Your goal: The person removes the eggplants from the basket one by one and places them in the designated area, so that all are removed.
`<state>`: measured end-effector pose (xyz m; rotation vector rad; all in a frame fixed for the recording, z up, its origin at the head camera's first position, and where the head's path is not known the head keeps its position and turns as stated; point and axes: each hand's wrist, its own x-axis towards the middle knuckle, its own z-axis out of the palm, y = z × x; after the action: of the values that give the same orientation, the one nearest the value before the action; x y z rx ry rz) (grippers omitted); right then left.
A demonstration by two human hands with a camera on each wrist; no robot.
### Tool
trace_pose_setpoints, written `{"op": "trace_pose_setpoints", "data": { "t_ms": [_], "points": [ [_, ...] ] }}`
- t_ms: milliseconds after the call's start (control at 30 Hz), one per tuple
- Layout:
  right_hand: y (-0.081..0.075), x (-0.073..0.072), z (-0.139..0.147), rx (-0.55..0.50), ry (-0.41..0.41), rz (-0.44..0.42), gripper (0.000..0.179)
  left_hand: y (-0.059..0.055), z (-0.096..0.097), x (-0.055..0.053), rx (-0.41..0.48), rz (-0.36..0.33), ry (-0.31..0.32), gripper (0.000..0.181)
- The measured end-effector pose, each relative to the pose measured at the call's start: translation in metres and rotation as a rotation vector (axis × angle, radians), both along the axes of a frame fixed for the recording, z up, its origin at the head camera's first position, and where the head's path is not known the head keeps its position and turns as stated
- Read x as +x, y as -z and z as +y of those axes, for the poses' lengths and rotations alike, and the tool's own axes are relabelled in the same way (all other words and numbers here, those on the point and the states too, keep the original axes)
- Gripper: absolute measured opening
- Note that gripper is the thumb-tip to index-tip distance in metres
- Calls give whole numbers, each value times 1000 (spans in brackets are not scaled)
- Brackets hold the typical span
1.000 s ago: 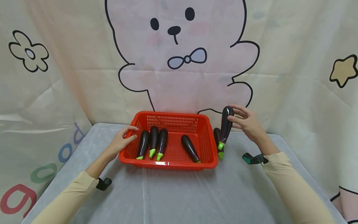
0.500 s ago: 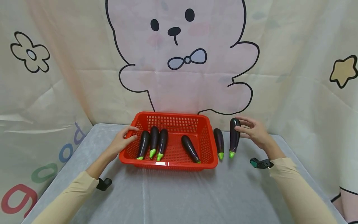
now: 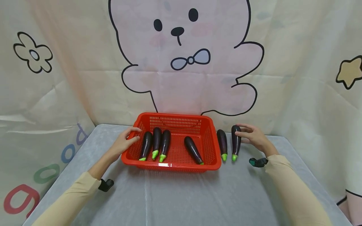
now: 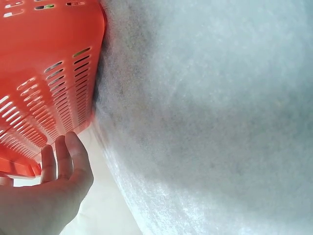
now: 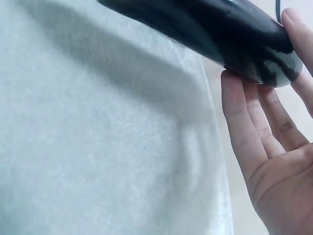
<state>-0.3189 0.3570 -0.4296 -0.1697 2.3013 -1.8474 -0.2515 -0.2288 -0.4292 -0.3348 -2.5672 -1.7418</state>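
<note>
My right hand point(image 3: 253, 136) pinches the rounded upper end of a dark purple eggplant point(image 3: 235, 144) between thumb and fingers, its green stem end pointing toward me. In the right wrist view this eggplant point(image 5: 215, 36) casts a shadow on the table; whether it touches the cloth I cannot tell. Beside it, against the basket's right side, lies another eggplant point(image 3: 222, 142). My left hand point(image 3: 122, 144) holds the left rim of a red plastic basket point(image 3: 171, 165); the left wrist view shows its fingers by the outer wall. Inside are three eggplants point(image 3: 156, 141) at left and one eggplant point(image 3: 193, 149) at right.
A grey cloth-covered table point(image 3: 181, 197) lies under everything. Behind it hangs a pale curtain point(image 3: 93, 84) with a bear drawing. Each wrist wears a small black device; the right device point(image 3: 258, 162) hangs over the table.
My right hand has carried its eggplant right and down, from in front of the eggplant outside the basket to a place just right of it. The left hand stays on the basket.
</note>
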Motion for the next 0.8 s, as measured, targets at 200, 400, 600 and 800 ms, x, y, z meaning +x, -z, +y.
{"op": "trace_pose_setpoints", "data": {
  "t_ms": [200,400,600,800],
  "points": [
    [12,-12,2,77,1,-42,67,2,-1,-2,14,1,8,36],
    [20,-15,4,156,-20,-18,68,2,0,-3,5,-5,3,35],
    [23,-13,5,158,-18,13,66,3,-1,-5,6,-12,-1,36],
    [20,-8,3,200,-11,58,65,1,-1,-3,13,-20,6,38]
  ]
}}
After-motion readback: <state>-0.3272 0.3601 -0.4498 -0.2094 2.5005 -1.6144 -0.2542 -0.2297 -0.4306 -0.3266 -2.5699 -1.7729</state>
